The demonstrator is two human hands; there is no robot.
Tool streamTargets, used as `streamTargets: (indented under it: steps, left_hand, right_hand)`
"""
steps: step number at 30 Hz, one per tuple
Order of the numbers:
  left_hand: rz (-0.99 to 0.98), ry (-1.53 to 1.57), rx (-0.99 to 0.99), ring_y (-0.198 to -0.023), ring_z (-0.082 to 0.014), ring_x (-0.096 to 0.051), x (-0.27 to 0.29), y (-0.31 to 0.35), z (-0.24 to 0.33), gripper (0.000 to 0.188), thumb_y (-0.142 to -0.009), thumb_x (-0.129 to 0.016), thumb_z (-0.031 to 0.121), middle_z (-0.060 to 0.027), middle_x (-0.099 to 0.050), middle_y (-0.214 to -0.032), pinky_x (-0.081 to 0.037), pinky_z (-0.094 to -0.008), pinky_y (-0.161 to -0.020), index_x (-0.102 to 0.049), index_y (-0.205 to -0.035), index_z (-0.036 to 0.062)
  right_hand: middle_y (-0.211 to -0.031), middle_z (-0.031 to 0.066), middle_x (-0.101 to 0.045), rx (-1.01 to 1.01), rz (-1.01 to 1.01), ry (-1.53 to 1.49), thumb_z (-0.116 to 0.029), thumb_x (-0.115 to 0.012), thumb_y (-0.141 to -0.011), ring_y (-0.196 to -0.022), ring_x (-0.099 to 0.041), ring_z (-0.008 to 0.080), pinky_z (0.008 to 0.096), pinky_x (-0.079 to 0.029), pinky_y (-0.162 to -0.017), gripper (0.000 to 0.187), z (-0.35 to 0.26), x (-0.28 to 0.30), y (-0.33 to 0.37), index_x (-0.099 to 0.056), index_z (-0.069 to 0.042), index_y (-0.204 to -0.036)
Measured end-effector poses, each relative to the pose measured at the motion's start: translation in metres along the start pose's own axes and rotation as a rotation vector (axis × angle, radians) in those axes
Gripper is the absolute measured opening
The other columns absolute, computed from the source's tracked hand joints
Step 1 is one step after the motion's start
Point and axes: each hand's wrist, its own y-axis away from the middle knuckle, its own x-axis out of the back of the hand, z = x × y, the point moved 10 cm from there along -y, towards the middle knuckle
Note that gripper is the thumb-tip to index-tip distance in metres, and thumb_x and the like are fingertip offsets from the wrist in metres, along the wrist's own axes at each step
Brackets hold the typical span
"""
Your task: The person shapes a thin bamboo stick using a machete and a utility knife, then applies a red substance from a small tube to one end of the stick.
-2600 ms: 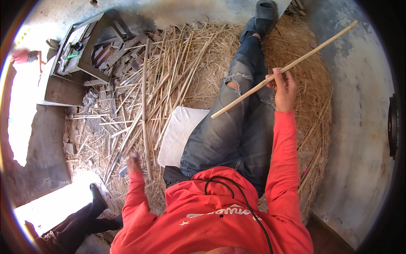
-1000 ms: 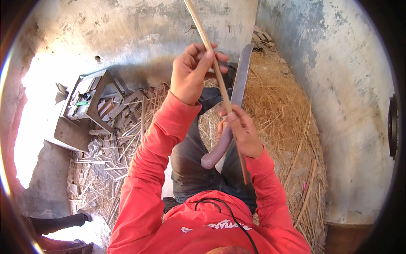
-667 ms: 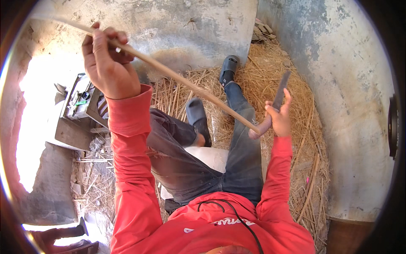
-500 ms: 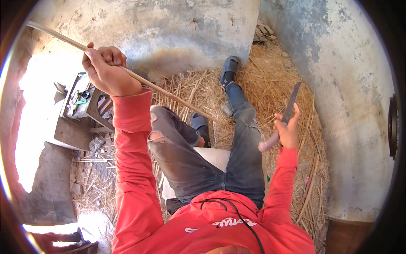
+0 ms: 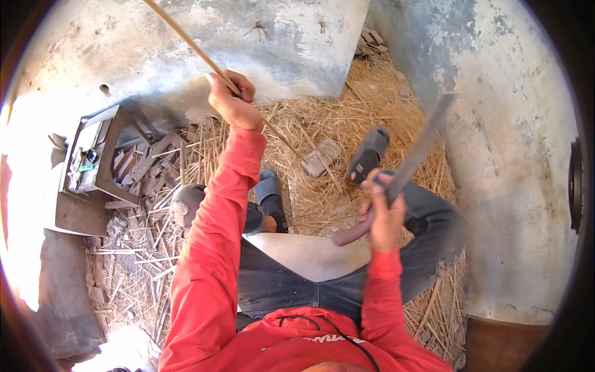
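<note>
My left hand [image 5: 235,102] is closed around a long thin wooden stick, perhaps bamboo [image 5: 189,41]. The stick slants from the upper left down to the right, and its lower end comes close to a grey block [image 5: 321,157] among the straw; whether they touch I cannot tell. In my right hand [image 5: 385,217] is a large knife with a long dark blade [image 5: 421,147] and a curved handle [image 5: 353,234]. Its blade points up and away to the right, slightly blurred, apart from the stick.
Straw-like slivers [image 5: 334,118] cover the floor between my spread legs. A wooden cabinet [image 5: 80,214] with small items on it stands at left, scraps beside it. Worn plaster walls [image 5: 514,155] rise ahead and to the right. A pale seat [image 5: 304,254] is under me.
My left hand has moved right, and the stick now stands steeper. My right hand has shifted left with the knife. My knees have spread apart and my feet have moved.
</note>
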Motion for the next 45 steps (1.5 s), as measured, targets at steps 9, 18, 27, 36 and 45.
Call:
streamTargets:
  steps: [9,18,27,36,45]
  left_hand:
    - [0.021,-0.092,0.128,-0.038,-0.0102,-0.036,-0.02,0.046,-0.206,0.061,-0.104,-0.046,0.048,-0.0012,-0.039,-0.044,-0.022,-0.0272,-0.037,-0.043,-0.057,0.011]
    - [-0.009,0.005,0.157,-0.04,-0.0098,-0.036,-0.021,0.084,-0.305,0.06,-0.104,-0.049,0.039,-0.0022,-0.044,-0.045,-0.026,-0.027,-0.041,-0.043,-0.053,0.0088]
    - [-0.167,-0.125,0.169,-0.051,-0.0151,-0.051,-0.025,0.069,-0.297,0.059,-0.106,-0.037,0.046,-0.0075,-0.054,-0.057,-0.042,-0.0286,-0.051,-0.055,-0.069,0.004]
    - [-0.14,-0.106,0.257,-0.045,-0.0122,-0.039,-0.073,0.002,-0.247,0.064,-0.106,-0.033,0.054,-0.0024,-0.044,-0.053,-0.029,-0.0272,-0.044,-0.049,-0.066,0.007]
    - [-0.151,0.109,0.182,-0.044,-0.0067,-0.028,-0.091,0.012,-0.24,0.059,-0.107,-0.042,0.044,0.0029,-0.031,-0.051,-0.02,-0.0265,-0.043,-0.035,-0.059,0.0112]
  right_hand:
    - [-0.104,0.0145,-0.067,-0.486,0.064,0.036,-0.003,-0.054,-0.09,-0.056,-0.056,0.0116,0.0259,-0.043,-0.043,0.045,0.199,0.042,0.006,-0.047,-0.003,-0.135]
    - [-0.079,0.0043,-0.06,-0.631,-0.024,0.013,-0.004,-0.055,-0.089,-0.046,-0.05,0.0109,0.0263,-0.04,-0.039,0.058,0.226,0.045,-0.032,-0.043,-0.009,-0.146]
    - [-0.072,-0.0008,-0.057,-0.434,-0.159,0.062,-0.004,-0.063,-0.092,-0.046,-0.046,0.0067,0.0245,-0.039,-0.041,0.066,0.216,-0.012,-0.059,-0.039,-0.01,-0.153]
    - [-0.083,0.0024,-0.065,-0.436,-0.211,0.015,-0.006,-0.06,-0.096,-0.048,-0.047,0.0055,0.0237,-0.041,-0.041,0.065,0.22,-0.015,-0.041,-0.035,-0.013,-0.156]
    - [-0.08,0.0058,-0.066,-0.258,-0.181,0.229,-0.016,-0.058,-0.1,-0.044,-0.046,0.0063,0.0241,-0.039,-0.038,0.052,0.219,-0.001,-0.051,-0.045,-0.013,-0.151]
